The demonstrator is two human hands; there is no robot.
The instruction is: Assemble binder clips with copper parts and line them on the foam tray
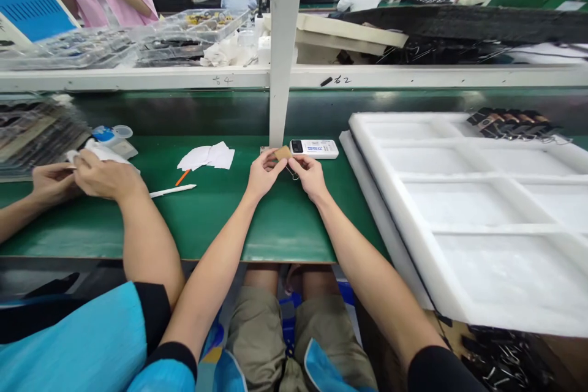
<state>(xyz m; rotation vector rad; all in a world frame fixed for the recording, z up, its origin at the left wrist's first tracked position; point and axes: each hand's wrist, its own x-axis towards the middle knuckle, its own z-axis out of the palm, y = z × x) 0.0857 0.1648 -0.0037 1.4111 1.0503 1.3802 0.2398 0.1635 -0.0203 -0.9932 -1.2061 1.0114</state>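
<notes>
Tan flat piece: the small, matt-looking tan piece [283,152] is up between both hands, over the green-topped table [294,229], nearer its back edge than its front. We can't tell whether it is card or something tougher.
Left hand: our left hand [263,176] pinches its left end between thumb and fingers.
Right hand: our right hand [313,177] meets its right end; whether it clamps or merely steadies, we cannot tell.
Wire loop: a thin metal wire loop [294,176] hangs just below our fingertips – probably springy, and liable to snag.
Weight and feel: light, we judge, and fairly stiff, though the corners might crease if squeezed hard.
Best hold: we would take the opposite edges with soft fingertips – leaving the wire free.
Nearby: a white oblong box with a black end [316,148] lies just behind our right hand.
</notes>
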